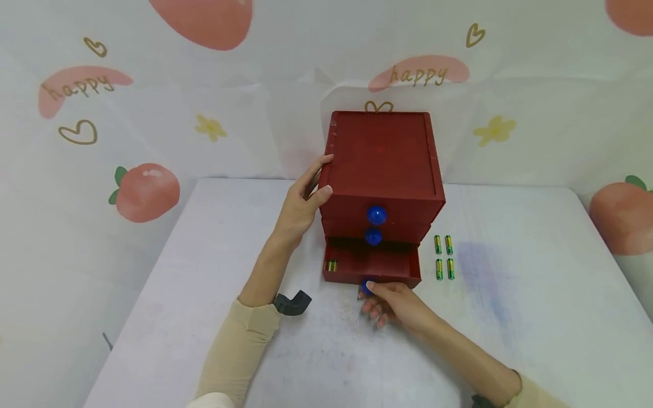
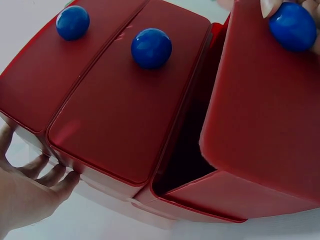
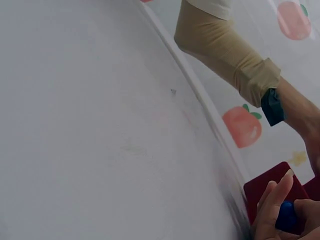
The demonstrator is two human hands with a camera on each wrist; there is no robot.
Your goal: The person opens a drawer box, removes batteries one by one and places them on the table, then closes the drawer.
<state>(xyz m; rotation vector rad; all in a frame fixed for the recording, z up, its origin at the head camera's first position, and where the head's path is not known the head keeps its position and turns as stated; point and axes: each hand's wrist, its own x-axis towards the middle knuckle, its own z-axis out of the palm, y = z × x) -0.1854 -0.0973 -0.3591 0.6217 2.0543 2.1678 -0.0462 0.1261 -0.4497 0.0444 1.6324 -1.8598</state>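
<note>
A red cabinet (image 1: 380,153) with three drawers and round blue knobs stands upright. Its bottom drawer (image 1: 374,262) is pulled out, and a pair of green-and-gold batteries (image 1: 331,266) lies at that drawer's left end. My right hand (image 1: 395,303) pinches the bottom drawer's blue knob (image 1: 367,287) between thumb and index finger; the right wrist view also shows this knob (image 3: 286,217). Against the cabinet's left side rests my left hand (image 1: 301,204), thumb at the top edge. In the left wrist view, its fingers (image 2: 62,181) are spread along the side, beside the two upper drawers (image 2: 105,95), which are closed.
Several green-and-gold batteries (image 1: 444,258) stand in two short rows on the white table (image 1: 530,272), right of the cabinet. Behind it hangs a white cloth (image 1: 285,102) printed with fruit, hearts and lettering. Dark straps (image 1: 293,304) sit at the wrists.
</note>
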